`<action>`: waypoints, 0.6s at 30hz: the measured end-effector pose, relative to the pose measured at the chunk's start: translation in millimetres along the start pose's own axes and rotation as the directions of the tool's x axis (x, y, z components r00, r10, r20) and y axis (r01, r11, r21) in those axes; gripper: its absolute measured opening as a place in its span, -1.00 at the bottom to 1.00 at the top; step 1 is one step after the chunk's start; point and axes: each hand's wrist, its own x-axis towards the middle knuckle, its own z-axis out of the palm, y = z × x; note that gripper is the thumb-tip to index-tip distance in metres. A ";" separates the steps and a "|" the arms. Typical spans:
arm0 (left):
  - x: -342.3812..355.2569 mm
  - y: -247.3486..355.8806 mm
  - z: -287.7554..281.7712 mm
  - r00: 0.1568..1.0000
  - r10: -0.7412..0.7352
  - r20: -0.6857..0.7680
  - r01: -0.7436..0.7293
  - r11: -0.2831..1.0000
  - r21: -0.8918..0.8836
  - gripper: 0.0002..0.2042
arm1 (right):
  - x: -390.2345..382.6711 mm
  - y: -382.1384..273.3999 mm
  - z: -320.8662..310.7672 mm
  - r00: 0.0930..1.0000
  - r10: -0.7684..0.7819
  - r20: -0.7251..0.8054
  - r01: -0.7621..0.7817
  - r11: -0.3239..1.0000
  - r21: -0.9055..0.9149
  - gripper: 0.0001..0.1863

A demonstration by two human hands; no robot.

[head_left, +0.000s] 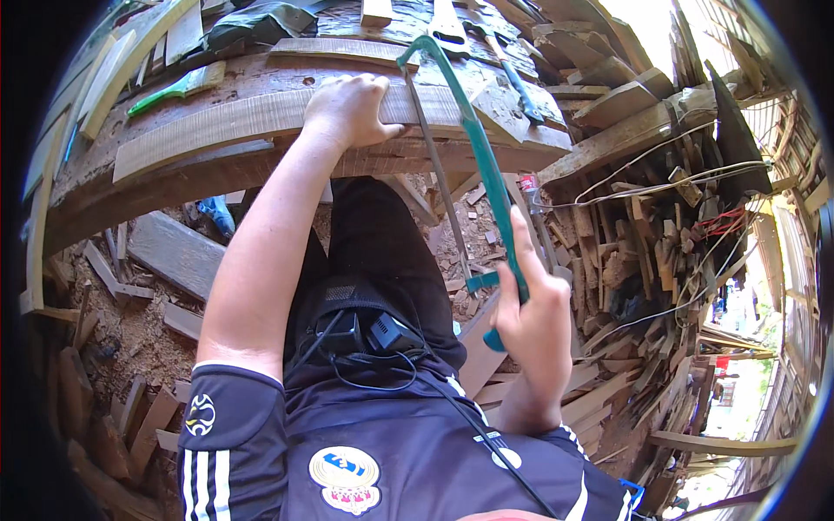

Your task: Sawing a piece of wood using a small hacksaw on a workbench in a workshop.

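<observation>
A long, pale plank (213, 123) lies along the near edge of a worn wooden workbench (95, 204). My left hand (346, 111) grips it from above, its fingers bent over the far side and the thumb at the near edge. To the right, my right hand (537, 304) is wrapped around the handle of a green bow-framed saw (479, 143), with the forefinger stretched along the frame. The thin saw blade (437, 165) crosses the plank just right of my left hand. Whether its teeth have cut in cannot be made out.
On the bench lie a green-handled paintbrush (178, 91), a shorter wood strip (343, 50), a handsaw (447, 30), a blue-handled tool (515, 80) and dark cloth (256, 24). Scrap wood (599, 382) is heaped to the right, with loose cables (665, 187) above it. Sawdust and offcuts cover the floor.
</observation>
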 end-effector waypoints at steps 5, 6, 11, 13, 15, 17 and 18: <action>-0.7 2.8 7.2 1.000 -0.007 0.020 0.007 1.000 0.009 -0.32 | 96.9 -0.8 49.6 0.999 -0.020 -0.036 0.018 0.998 -0.055 -0.35; 2.5 5.8 5.2 1.000 -0.001 0.015 0.001 1.000 0.008 -0.32 | 116.3 10.0 63.6 0.986 -0.121 -0.116 0.112 0.990 -0.084 -0.35; 0.1 0.2 2.4 0.999 0.000 0.041 0.000 1.000 -0.003 -0.28 | 93.5 0.7 56.5 0.993 -0.064 -0.101 0.056 0.996 -0.074 -0.38; 0.9 0.4 0.6 1.000 0.006 0.025 -0.006 1.000 -0.007 -0.29 | 46.6 3.9 27.9 0.998 0.064 0.000 -0.064 0.992 0.107 -0.32; 1.7 -1.3 1.4 1.000 0.009 0.018 -0.009 1.000 -0.017 -0.30 | 1.0 15.1 8.9 0.999 0.035 0.012 -0.036 0.997 0.064 -0.30; 1.3 -2.7 1.1 1.000 0.009 0.030 -0.009 1.000 -0.018 -0.30 | -14.1 8.1 4.1 0.998 0.059 -0.005 -0.058 0.993 0.100 -0.30; 1.2 -4.9 0.6 1.000 -0.003 0.024 0.003 1.000 -0.008 -0.30 | -8.9 7.5 4.8 0.998 0.058 0.010 -0.059 0.992 0.109 -0.29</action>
